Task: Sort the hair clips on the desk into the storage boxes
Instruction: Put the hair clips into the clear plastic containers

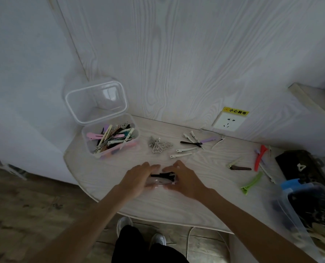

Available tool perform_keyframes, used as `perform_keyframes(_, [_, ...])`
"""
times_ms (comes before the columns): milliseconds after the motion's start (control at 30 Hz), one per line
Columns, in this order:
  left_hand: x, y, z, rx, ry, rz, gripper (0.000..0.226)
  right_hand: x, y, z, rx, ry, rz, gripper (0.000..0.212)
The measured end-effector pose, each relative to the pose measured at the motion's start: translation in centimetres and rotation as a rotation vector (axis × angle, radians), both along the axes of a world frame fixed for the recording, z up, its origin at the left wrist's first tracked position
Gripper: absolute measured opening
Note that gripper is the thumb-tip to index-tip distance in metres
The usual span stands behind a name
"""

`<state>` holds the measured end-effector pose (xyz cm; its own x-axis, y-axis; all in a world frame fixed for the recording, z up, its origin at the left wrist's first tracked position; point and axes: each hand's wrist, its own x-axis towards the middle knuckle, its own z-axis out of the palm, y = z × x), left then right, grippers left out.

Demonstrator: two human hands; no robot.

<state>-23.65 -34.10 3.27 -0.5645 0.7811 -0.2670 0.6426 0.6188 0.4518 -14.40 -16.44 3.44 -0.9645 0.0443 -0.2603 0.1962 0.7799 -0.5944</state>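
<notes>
Both my hands cup small clear box between them: left hand and right hand curl round its ends. Black clip lies inside/on top, long axis left-right; which end leads, can't tell. Keep box level, squeeze lightly. Open box beyond left hand; loose clips beyond right hand.

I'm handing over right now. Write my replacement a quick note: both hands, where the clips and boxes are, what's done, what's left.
Left hand and right hand both grip a small clear box at the desk's near edge; black clips show inside it.
Open clear storage box, far left, lid up, already holds many mixed clips.
Loose on the desk: silver butterfly clips; white clips; black and purple ones near the socket; red clip, brown clip and green clip to the right.
Done: part sorted. Left: every loose clip.
</notes>
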Motion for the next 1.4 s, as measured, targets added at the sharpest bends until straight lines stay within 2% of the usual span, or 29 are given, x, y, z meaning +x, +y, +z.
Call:
perform_keyframes(100, [0.1, 0.6, -0.2, 0.107, -0.049, 0.082, 0.044, -0.4, -0.3, -0.2, -0.016, 0.002, -0.051, 0.035])
perform_keyframes(200, [0.1, 0.3, 0.1, 0.137, -0.036, 0.099, 0.023, -0.9, -0.3, 0.0, 0.013, -0.014, -0.037, 0.031])
perform_keyframes(300, [-0.4, -0.4, 1.5, 0.145, -0.048, 0.105, 0.024, -1.9, -0.8, 1.3, 0.018, -0.031, 0.014, 0.026])
perform_keyframes(400, [-3.2, -2.0, 4.5, 0.219, 0.008, 0.161, 0.02, -5.3, -1.9, 4.5, -0.081, 0.105, 0.018, 0.022])
perform_keyframes(500, [-7.2, -4.2, 8.2, 0.223, 0.13, 0.266, 0.015, -10.6, -3.8, 7.3, -0.083, 0.215, 0.056, 0.025])
perform_keyframes(667, [-11.5, -7.2, 9.7, 0.1, 0.168, 0.495, 0.027, -17.5, -7.6, 7.6, 0.014, 0.198, 0.194, 0.027])
perform_keyframes(800, [-11.4, -7.0, 7.9, -0.089, 0.06, 0.503, 0.023, -18.4, -8.4, 5.8, 0.165, 0.053, 0.296, 0.027])
perform_keyframes(900, [-11.3, -6.7, 8.2, -0.088, 0.054, 0.552, 0.04, -18.2, -7.2, 6.6, 0.189, 0.063, 0.258, 0.039])
perform_keyframes(1000, [-11.0, -5.8, 9.3, -0.024, 0.128, 0.614, 0.05, -15.9, -4.5, 7.5, 0.071, 0.135, 0.156, 0.042])
perform_keyframes(1100, [-10.2, -2.2, 10.0, 0.119, 0.148, 0.538, 0.044, -11.3, -0.6, 6.9, 0.006, 0.301, -0.04, 0.03])
perform_keyframes(1200, [-8.8, 3.0, 9.1, 0.184, 0.058, 0.348, 0.039, -5.6, 4.2, 4.4, 0.058, 0.413, -0.277, 0.027])
perform_keyframes(1267, [-7.2, 6.9, 7.9, 0.158, 0.031, 0.173, 0.043, -1.8, 8.0, 2.8, 0.192, 0.339, -0.409, 0.032])
perform_keyframes(1400, [-3.4, 12.0, 4.1, -0.04, 0.075, -0.052, 0.053, 2.0, 12.9, 2.2, 0.347, 0.008, -0.49, 0.038])
